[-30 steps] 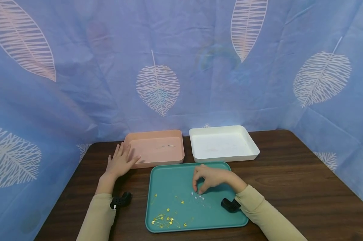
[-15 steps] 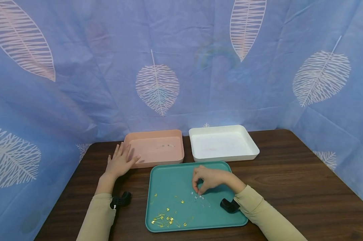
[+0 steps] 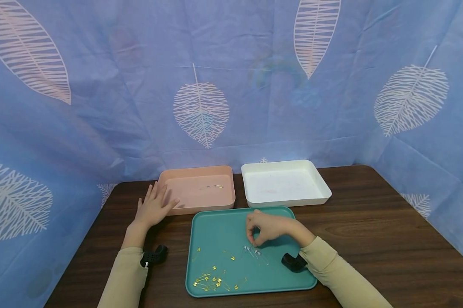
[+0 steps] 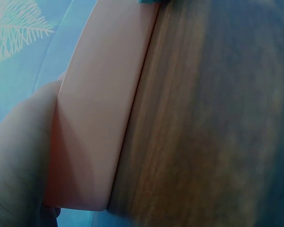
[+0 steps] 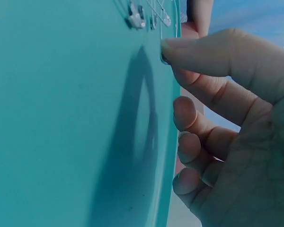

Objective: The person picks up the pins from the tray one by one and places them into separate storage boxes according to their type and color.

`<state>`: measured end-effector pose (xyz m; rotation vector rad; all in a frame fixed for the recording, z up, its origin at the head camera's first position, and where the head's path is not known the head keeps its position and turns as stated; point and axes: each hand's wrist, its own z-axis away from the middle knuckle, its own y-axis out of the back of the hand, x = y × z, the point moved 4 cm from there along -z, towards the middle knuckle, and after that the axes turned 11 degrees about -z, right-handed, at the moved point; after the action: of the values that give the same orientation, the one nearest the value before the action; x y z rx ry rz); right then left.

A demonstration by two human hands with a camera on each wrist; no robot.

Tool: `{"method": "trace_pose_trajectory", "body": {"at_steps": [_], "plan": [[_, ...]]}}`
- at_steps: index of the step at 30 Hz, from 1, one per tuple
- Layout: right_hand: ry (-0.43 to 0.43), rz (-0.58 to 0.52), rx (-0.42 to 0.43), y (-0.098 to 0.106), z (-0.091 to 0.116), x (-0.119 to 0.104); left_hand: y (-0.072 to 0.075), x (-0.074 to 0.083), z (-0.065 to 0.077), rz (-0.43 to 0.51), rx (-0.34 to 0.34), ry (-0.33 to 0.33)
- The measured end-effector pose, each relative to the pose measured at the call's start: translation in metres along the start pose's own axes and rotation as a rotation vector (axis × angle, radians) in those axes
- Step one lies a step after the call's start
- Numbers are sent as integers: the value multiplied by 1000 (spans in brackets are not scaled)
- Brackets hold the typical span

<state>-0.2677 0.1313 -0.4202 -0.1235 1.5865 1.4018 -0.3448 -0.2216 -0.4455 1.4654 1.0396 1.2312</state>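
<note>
My right hand [image 3: 267, 227] is over the teal tray [image 3: 289, 273], its thumb and forefinger pinching a silver safety pin [image 5: 163, 57] by one end. Several more silver safety pins [image 3: 257, 253] lie loosely together beside the fingertips; in the right wrist view their heads [image 5: 136, 18] show near the top. My left hand [image 3: 152, 210] rests with straight, spread fingers on the left side of the pink tray [image 3: 193, 202]. In the left wrist view the thumb [image 4: 21, 146] lies along that tray's wall [image 4: 99, 104].
Several gold safety pins [image 3: 217, 280] lie scattered over the teal tray's front left. A few small pins [image 3: 218, 186] are in the pink tray. To its right stands a white tray [image 3: 281, 188]. Leaf-patterned blue cloth [image 3: 139, 107] hangs behind the dark wooden table [image 3: 370, 222].
My right hand stays almost in place over the teal tray, with only a slight shift at the fingertips. The silver pins by the fingers have shifted a little. My left hand has not moved.
</note>
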Motion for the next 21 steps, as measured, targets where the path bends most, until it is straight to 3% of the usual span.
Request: {"method": "trace_pose_trajectory", "body": {"at_steps": [21], "plan": [[97, 32, 141, 19, 3, -13, 1, 2, 2, 7, 0, -4]]}}
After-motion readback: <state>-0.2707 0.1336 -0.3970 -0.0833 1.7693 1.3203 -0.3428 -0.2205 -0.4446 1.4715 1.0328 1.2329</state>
